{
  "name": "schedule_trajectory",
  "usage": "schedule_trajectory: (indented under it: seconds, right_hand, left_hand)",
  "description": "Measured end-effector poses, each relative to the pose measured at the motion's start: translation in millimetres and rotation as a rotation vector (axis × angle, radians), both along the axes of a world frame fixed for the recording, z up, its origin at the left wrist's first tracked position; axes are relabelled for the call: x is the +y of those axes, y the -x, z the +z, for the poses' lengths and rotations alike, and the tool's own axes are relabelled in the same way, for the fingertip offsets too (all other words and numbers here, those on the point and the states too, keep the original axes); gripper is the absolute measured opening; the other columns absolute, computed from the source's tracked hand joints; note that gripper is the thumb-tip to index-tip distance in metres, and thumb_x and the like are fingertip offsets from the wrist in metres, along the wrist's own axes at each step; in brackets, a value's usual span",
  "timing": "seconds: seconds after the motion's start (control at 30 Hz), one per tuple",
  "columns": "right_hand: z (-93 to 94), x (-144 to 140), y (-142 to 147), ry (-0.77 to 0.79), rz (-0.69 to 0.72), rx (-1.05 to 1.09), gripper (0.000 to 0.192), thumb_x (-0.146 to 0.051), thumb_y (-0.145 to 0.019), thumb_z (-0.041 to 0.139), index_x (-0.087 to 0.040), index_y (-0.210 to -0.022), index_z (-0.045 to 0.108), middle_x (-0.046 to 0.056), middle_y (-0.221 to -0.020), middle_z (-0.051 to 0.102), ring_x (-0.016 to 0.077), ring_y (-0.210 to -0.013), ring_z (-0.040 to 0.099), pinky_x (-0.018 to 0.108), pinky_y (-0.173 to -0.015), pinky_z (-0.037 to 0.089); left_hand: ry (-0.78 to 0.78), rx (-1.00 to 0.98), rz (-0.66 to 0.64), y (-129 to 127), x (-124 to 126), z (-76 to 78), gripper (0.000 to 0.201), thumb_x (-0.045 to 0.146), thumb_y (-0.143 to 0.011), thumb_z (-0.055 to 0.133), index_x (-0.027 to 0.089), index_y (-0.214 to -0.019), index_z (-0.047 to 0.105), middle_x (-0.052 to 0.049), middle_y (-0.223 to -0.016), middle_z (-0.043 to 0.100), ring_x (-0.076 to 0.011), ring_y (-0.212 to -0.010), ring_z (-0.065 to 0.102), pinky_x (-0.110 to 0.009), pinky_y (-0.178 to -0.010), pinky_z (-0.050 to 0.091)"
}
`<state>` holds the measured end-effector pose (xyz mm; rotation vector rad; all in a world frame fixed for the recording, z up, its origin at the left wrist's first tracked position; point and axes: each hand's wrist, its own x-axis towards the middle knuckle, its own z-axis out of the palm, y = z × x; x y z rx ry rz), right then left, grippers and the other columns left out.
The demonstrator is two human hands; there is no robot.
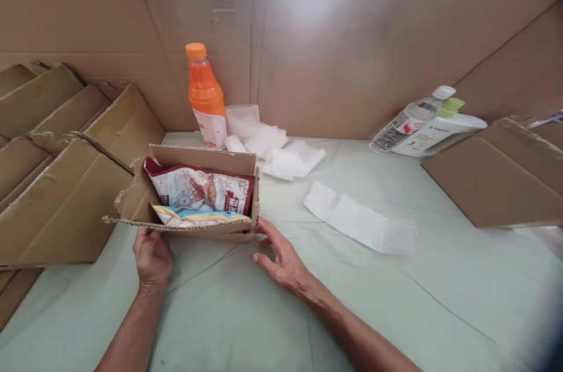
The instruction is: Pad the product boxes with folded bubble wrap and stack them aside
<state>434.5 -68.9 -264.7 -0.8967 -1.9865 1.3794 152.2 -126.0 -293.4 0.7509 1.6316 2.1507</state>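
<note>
A small open cardboard box (145, 199) stands left of the middle, its top side facing me. Inside it are a dark red and white food packet (200, 187) and a flatter blue and yellow packet (197, 215). My left hand (152, 257) is closed on the box's near left edge, with its fingertips hidden behind the cardboard. At the near right corner, my right hand (281, 257) has its fingers against the box's side, thumb held apart and nothing in its palm.
Several cardboard boxes (57, 202) crowd the left. An orange bottle (206, 96) and crumpled white wrap (264, 140) stand behind the box. A wrap strip (352, 216) lies right of centre. Farther right are a clear bottle (407, 125), a white bottle (435, 134) and a cardboard box (497, 172).
</note>
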Motion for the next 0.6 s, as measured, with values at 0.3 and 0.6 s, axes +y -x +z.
schedule_trajectory:
  seconds: [0.3,0.6]
  right_hand:
    - [9.0,144.3,-36.2,-0.575,-0.417,-0.508,0.049,-0.013,-0.08,0.058,-0.019,-0.128,0.067,0.016,-0.147,0.058,0.0377,-0.139,0.048,0.062,-0.11,0.04]
    - [73.9,138.6,-69.4,-0.492,-0.616,-0.147,0.02,-0.035,-0.093,0.058,-0.023,-0.103,0.07,0.007,-0.108,0.076,0.0244,-0.101,0.07,0.046,-0.095,0.053]
  left_hand:
    - [-0.072,-0.073,0.025,-2.1,2.6,8.9,0.04,0.037,-0.071,0.062,0.018,-0.104,0.073,-0.008,-0.11,0.074,-0.031,-0.125,0.06,-0.045,-0.119,0.037]
    - [-0.075,-0.105,0.021,-1.8,1.6,8.1,0.04,0.038,-0.071,0.065,0.018,-0.105,0.072,-0.007,-0.114,0.074,-0.0311,-0.126,0.059,-0.045,-0.119,0.037]
